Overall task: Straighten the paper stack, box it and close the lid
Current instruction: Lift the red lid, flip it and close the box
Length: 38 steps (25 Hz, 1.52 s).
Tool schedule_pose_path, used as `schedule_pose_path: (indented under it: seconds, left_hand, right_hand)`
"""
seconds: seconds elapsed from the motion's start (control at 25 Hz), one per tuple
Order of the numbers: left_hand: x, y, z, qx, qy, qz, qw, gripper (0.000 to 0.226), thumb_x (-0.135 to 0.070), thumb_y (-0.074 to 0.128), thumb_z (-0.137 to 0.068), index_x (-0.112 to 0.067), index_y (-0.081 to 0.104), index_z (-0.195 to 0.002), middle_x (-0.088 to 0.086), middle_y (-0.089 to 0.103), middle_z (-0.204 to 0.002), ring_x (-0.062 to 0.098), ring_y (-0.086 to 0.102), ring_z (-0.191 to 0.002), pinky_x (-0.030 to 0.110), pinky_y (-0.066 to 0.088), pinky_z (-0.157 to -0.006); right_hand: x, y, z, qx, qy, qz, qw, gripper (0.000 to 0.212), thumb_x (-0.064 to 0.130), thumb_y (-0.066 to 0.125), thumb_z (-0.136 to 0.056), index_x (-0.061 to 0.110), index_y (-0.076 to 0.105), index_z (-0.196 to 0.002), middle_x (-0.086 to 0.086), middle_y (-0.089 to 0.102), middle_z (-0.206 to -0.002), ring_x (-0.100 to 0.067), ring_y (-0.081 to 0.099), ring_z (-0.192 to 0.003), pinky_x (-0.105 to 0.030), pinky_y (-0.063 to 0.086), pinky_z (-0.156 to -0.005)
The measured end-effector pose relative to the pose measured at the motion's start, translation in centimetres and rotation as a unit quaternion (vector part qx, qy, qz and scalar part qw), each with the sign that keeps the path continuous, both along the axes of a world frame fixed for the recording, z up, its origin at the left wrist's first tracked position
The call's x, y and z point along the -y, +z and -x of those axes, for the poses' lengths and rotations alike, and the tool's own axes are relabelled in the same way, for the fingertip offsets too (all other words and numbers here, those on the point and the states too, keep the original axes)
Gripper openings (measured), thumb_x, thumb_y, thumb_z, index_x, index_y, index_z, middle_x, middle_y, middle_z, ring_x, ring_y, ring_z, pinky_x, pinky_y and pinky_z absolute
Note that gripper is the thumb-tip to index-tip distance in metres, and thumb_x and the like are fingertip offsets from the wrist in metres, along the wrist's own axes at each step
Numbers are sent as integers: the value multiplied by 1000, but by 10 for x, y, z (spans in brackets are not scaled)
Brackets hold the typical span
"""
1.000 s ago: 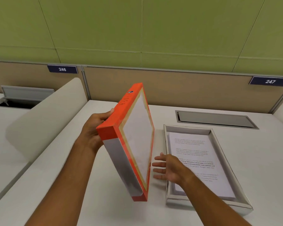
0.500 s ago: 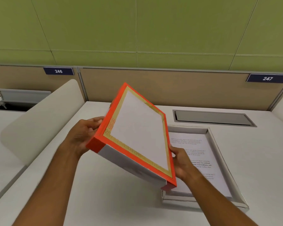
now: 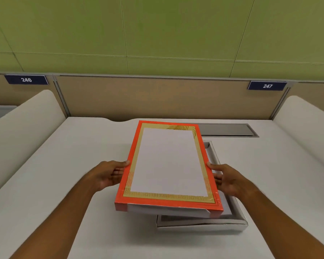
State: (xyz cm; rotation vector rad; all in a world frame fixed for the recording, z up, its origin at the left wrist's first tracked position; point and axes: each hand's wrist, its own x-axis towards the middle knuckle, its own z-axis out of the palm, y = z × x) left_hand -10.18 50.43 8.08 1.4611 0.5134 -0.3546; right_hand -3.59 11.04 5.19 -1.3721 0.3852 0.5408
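Note:
The orange lid [image 3: 167,163], with a gold border and a white middle, is held nearly flat above the white box base [image 3: 238,217]. It sits a little to the left of the base and hides most of it. My left hand [image 3: 108,173] grips the lid's left edge. My right hand [image 3: 227,179] grips its right edge. The paper stack inside the base is hidden under the lid.
The white desk [image 3: 64,184] has a grey cable flap [image 3: 228,129] at the back right. Curved white dividers [image 3: 22,128] stand on both sides. A tan panel with labels 246 and 247 closes off the back.
The lid went from standing on edge at the left to lying nearly flat over the box base. My right hand took hold of its right edge.

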Motion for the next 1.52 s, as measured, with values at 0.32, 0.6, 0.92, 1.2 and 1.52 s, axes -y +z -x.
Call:
schedule_pose_path:
  seconds: [0.32, 0.6, 0.92, 1.2, 1.52]
  left_hand:
    - [77, -39, -23, -46, -9, -5, 999, 37, -21, 80, -75, 5, 69, -99, 16, 78, -82, 26, 75, -69, 31, 59, -53]
    - [106, -56, -22, -71, -1, -25, 997, 36, -20, 81, -75, 5, 69, -98, 18, 77, -85, 30, 76, -76, 37, 61, -62]
    - [110, -59, -20, -119, -15, -7, 993, 33, -20, 77, -79, 1, 66, -102, 18, 78, -86, 29, 76, -77, 36, 61, -58]
    - [111, -64, -17, -138, -7, -48, 989, 34, -16, 80, -76, 3, 66, -100, 22, 76, -89, 34, 75, -80, 45, 62, -72]
    - [127, -56, -47, -22, 99, -241, 965, 18, -10, 80, -75, 2, 70, -82, 17, 73, -81, 26, 73, -67, 36, 62, -61]
  right_hand:
    - [76, -3, -8, 11, -10, 90, 996, 42, 25, 77, -79, 3, 64, -112, -20, 77, -94, -34, 76, -80, -41, 62, -67]
    - [95, -21, -13, 5, 4, 118, 993, 32, 20, 69, -88, 0, 64, -113, -22, 73, -101, -35, 72, -85, -42, 60, -72]
    - [104, -35, -23, -43, 45, 122, 991, 33, 22, 73, -85, 3, 65, -111, -24, 73, -100, -39, 72, -87, -46, 62, -66]
    - [103, -34, -26, -58, 82, 163, 981, 35, 23, 76, -82, 4, 64, -109, -26, 73, -99, -41, 74, -84, -48, 62, -66]
    - [93, -22, -47, 9, 41, 193, 980, 21, 6, 69, -87, -7, 68, -103, -22, 73, -99, -33, 74, -84, -46, 61, -80]
